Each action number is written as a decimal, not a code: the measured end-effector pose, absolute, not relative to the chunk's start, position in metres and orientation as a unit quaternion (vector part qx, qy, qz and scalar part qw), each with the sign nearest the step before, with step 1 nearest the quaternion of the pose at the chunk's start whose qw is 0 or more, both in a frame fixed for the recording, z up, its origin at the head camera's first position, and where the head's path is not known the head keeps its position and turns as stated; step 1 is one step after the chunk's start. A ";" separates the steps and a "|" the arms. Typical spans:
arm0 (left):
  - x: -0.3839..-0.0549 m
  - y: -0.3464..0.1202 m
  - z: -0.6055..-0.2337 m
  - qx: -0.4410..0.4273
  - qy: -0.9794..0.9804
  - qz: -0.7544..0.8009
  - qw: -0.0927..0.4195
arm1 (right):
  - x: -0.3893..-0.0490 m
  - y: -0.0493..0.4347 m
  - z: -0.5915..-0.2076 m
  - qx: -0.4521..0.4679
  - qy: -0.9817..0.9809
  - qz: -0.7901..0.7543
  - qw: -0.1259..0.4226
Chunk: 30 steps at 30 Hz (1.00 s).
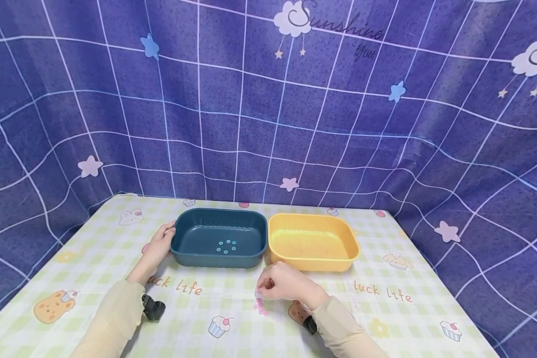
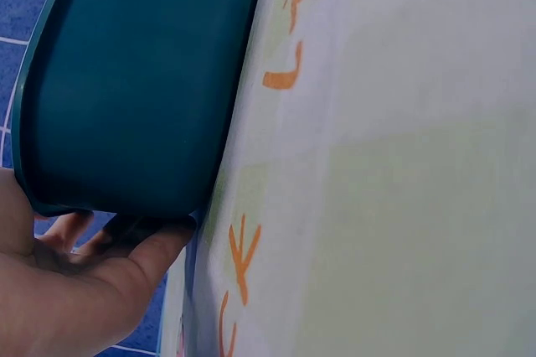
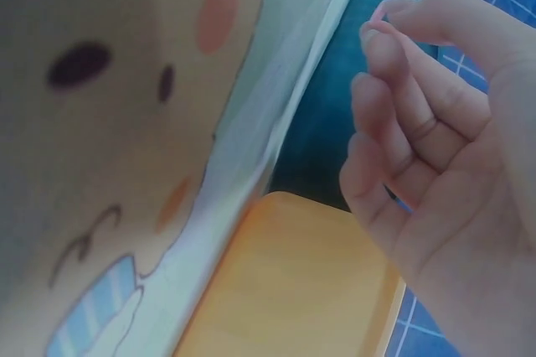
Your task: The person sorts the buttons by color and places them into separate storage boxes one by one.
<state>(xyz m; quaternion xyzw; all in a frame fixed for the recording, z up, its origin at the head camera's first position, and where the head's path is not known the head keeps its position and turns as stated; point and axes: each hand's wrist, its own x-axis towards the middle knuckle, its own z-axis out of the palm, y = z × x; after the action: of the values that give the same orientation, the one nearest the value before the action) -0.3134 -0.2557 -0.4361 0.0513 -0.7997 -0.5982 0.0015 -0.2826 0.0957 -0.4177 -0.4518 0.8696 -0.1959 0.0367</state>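
My left hand [image 1: 160, 241] rests its fingers and thumb against the outer left end of a dark teal basin [image 1: 219, 262]. In the left wrist view, the thumb touches the end wall low down and other fingers are partly hidden behind it. Several small teal button-like pieces [image 1: 225, 247] lie on the basin's floor. In front of the basins, my right hand [image 1: 286, 283] pinches a small pink button-like piece [image 3: 378, 13] between thumb and index finger; only its thin edge shows. Just below the fingertips, several similar loose pink pieces [image 1: 261, 309] lie in a small cluster on the cloth.
A yellow basin [image 1: 313, 264] stands right beside the teal one, behind my right hand. Both are on a checked tablecloth [image 1: 183, 318] printed with cartoons. A blue gridded curtain [image 1: 259, 124] hangs behind and around the table.
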 end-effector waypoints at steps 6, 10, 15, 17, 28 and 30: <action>-0.313 -0.255 -0.436 0.052 -0.796 -0.603 -0.002 | -0.280 0.094 -0.413 -0.458 0.867 -0.196 0.028; -0.313 -0.255 -0.436 0.052 -0.794 -0.605 -0.004 | -0.280 0.093 -0.410 -0.460 0.865 -0.201 0.020; -0.313 -0.254 -0.436 0.058 -0.794 -0.605 -0.001 | -0.280 0.094 -0.404 -0.454 0.867 -0.205 0.022; -0.313 -0.255 -0.436 0.060 -0.794 -0.605 0.000 | -0.280 0.094 -0.401 -0.451 0.868 -0.208 0.025; -0.313 -0.255 -0.436 0.058 -0.798 -0.600 0.000 | -0.282 0.098 -0.390 -0.448 0.861 -0.239 0.008; -0.313 -0.255 -0.436 0.057 -0.798 -0.600 0.000 | -0.283 0.098 -0.388 -0.448 0.860 -0.243 0.004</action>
<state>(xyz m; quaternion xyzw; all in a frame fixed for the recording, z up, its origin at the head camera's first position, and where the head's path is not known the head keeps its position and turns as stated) -0.3133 -0.2550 -0.4359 0.0570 -0.7979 -0.6001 -0.0004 -0.2832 0.0981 -0.3883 -0.4475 0.8605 -0.2435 0.0035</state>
